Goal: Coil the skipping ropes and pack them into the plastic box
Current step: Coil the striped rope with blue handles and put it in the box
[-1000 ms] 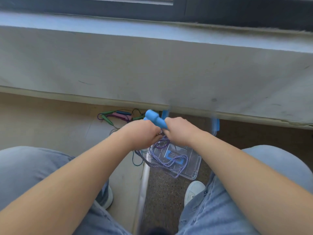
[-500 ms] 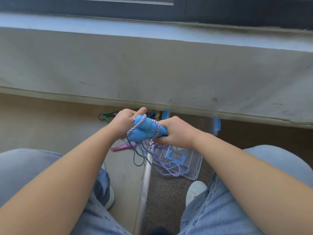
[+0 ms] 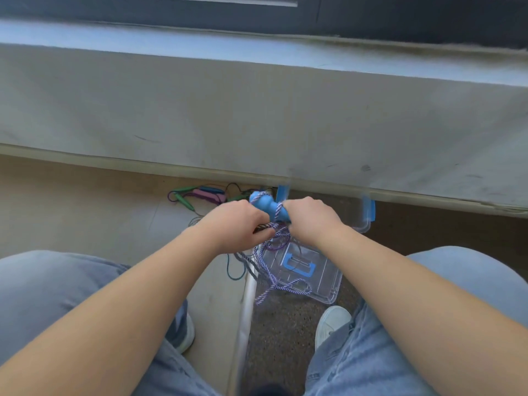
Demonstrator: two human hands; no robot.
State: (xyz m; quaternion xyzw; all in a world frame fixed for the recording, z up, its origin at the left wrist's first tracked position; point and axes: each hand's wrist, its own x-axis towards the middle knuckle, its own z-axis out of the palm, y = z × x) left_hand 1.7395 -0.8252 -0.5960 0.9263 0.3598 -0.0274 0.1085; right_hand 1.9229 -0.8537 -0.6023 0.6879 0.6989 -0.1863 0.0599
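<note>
Coiling looks to be the step in hand: the right hand (image 3: 311, 221) grips the blue handles (image 3: 267, 206) in a closed fist, and the left hand (image 3: 237, 224), fingers curled, holds the rope (image 3: 278, 234) just beside them, with one turn of cord lying across the handles. A long tail hangs loose below both hands, so I judge the bundle only partly wound. The next move calls for carrying the cord round the handles again under steady tension, taking up the slack before it snags — then tucking the end so the bundle cannot spring apart when lowered.

The plastic box (image 3: 363, 224) sits on the floor just beyond the right hand, partly hidden by it, with a blue clip showing on either side. Its clear lid (image 3: 328, 284), with a blue grip, lies below the hands, nearer the person, and the dangling tail hangs over the edge on the left-hand side. Beyond the left hand, apart from the box, a small heap of other ropes (image 3: 207, 194) with green, pink and blue handles lies on the floor — not yet coiled.
</note>
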